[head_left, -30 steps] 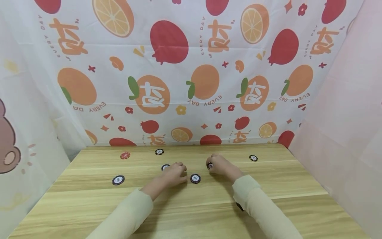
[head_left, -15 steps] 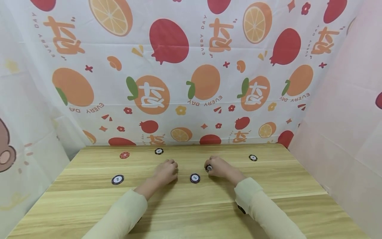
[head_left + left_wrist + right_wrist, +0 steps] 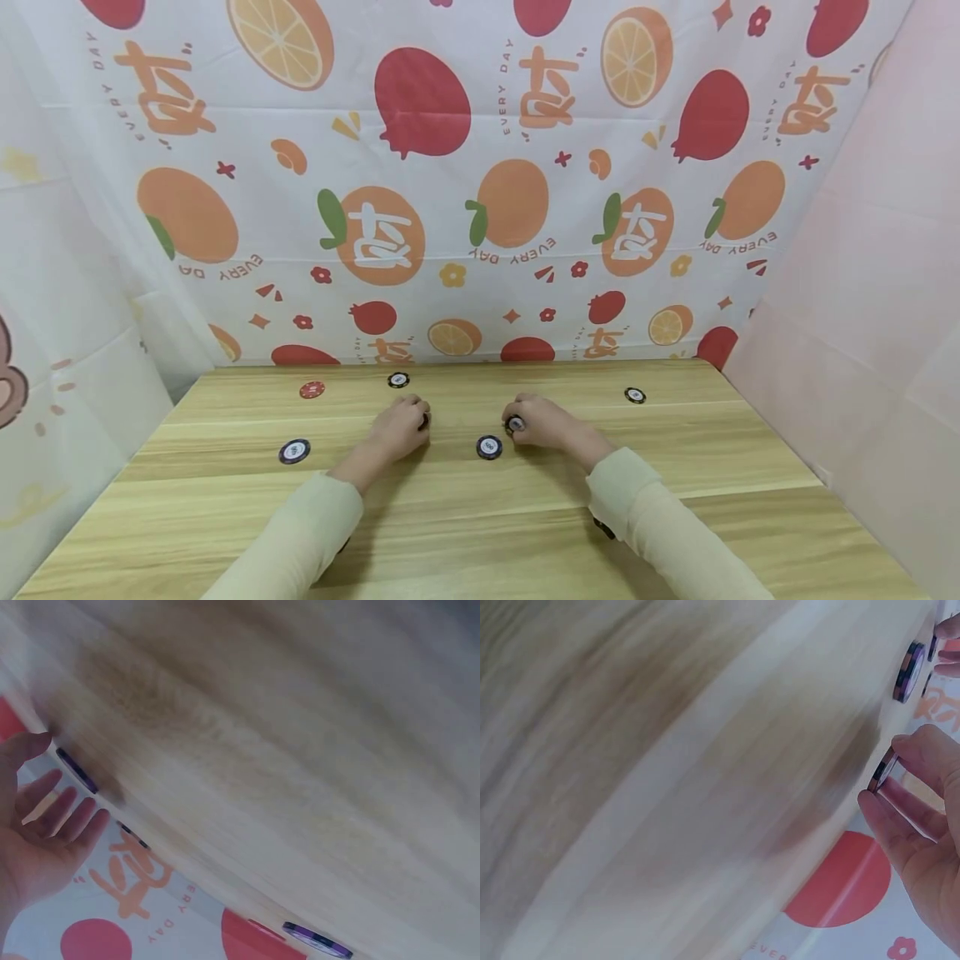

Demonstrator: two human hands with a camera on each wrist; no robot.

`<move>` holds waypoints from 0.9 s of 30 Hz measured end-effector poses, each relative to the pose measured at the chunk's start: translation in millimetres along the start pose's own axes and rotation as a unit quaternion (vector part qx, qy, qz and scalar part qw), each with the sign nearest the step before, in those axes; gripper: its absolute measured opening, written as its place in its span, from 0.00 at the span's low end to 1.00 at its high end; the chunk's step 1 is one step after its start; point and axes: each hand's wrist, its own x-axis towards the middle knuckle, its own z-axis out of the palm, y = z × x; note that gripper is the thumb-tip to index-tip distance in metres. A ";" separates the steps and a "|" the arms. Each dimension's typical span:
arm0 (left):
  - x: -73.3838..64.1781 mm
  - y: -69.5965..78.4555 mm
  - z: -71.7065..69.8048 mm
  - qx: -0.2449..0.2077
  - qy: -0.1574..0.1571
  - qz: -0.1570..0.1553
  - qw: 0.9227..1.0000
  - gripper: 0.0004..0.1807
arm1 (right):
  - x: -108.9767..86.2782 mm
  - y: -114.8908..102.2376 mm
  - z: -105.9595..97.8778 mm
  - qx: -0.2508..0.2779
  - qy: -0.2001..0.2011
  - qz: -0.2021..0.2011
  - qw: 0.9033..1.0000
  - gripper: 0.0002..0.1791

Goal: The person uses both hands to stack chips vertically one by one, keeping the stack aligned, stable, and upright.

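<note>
Now the right hand (image 3: 542, 421) pinches one chip (image 3: 883, 771) near the middle chip (image 3: 489, 447), seemingly mid-gather, while the left hand (image 3: 397, 427) spreads loosely about another chip (image 3: 76, 771), contact unclear, so the next move probably calls for thumb and fingers closing there.

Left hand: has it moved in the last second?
Yes: in the head view, the left hand has moved left, closer to the red chip, which lies in place.

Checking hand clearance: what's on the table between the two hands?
Head view: a loose dark chip, nearer the right hand and slightly toward the person. That hand pinches another chip; a third chip shows beside the left hand.
</note>
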 end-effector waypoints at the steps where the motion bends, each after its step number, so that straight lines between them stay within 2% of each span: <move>1: 0.2 -1.2 0.3 -0.006 -0.003 -0.006 1.000 0.15 | 0.2 -1.6 -0.3 0.000 -0.001 -0.002 1.000 0.14; 5: 1.4 -4.1 0.3 -0.022 -0.012 -0.027 0.999 0.17 | 1.1 -9.1 -2.4 0.002 0.001 -0.017 1.000 0.15; 11: 4.6 -5.7 -0.5 -0.029 -0.018 -0.037 0.999 0.18 | 3.6 -19.4 -3.6 0.002 0.010 -0.051 0.999 0.13; 17: 5.5 -7.0 -2.3 -0.037 -0.024 -0.037 0.998 0.15 | 7.2 -27.4 -2.5 0.003 -0.001 -0.074 0.997 0.13; 27: 8.0 -6.9 -5.5 -0.041 -0.029 -0.029 0.998 0.10 | 9.0 -35.7 -2.2 -0.003 -0.012 -0.077 0.997 0.13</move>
